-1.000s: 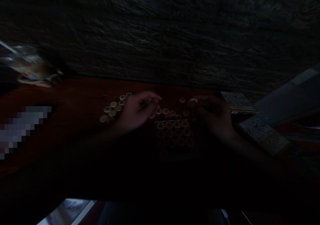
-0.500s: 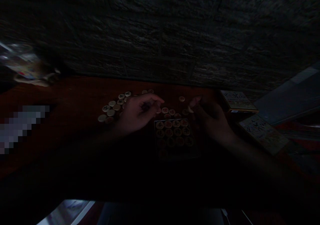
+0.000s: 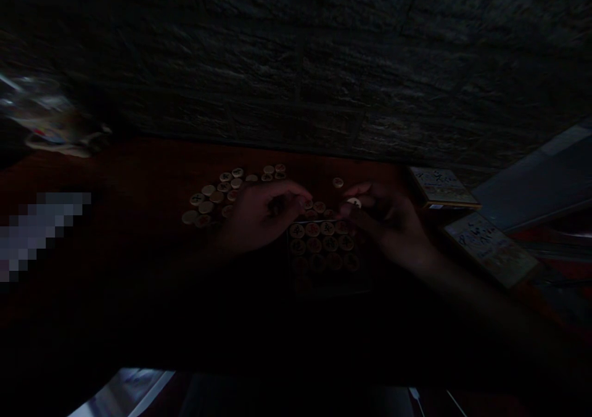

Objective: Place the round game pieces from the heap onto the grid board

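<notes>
My right hand (image 3: 388, 216) pinches a round Chinese chess piece (image 3: 354, 203) between thumb and fingers, its pale face with a dark mark turned up. Opposite it, my left hand (image 3: 266, 212) has thumb and forefinger closed together beside a few loose pieces (image 3: 319, 207); whether anything is between the tips is too dark to make out. Just below both hands lies a square box (image 3: 290, 250) with rows of pieces marked in red and black. The near part of the box is lost in shadow.
More loose pieces (image 3: 205, 207) spread left of my left hand, and a single piece (image 3: 338, 182) lies toward the wall (image 3: 296, 84). Two printed boxes (image 3: 446, 187) rest at the right of the wooden table (image 3: 139, 164). A clear plastic container (image 3: 49, 118) stands far left.
My right hand has turned so the piece in its fingers now faces up. My left hand has shifted slightly right, nearer the loose pieces above the box.
</notes>
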`<control>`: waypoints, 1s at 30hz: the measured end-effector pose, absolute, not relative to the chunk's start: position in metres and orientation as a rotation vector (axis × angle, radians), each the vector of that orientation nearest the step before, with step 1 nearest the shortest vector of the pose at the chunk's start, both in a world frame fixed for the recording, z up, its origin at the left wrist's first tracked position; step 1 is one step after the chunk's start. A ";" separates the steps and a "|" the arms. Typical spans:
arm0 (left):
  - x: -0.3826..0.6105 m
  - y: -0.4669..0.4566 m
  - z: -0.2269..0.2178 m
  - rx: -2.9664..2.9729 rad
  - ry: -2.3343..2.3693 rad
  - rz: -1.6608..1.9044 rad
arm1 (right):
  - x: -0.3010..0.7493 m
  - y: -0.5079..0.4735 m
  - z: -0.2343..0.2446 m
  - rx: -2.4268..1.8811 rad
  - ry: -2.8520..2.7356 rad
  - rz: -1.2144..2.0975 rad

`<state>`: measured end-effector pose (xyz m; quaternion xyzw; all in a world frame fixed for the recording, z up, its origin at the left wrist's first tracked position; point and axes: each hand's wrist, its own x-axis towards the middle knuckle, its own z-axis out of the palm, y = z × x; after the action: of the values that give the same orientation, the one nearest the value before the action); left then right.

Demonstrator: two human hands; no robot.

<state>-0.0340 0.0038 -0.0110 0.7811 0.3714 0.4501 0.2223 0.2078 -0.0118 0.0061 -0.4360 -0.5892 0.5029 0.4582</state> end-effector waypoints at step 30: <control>-0.029 -0.011 -0.007 2.717 0.480 0.578 | 0.221 0.011 -0.004 -1.052 -1.309 1.188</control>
<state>-0.0290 -0.0114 -0.0074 0.9513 0.1682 0.2024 0.1607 0.2214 0.0106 -0.0043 -0.4379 -0.5452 0.4946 0.5161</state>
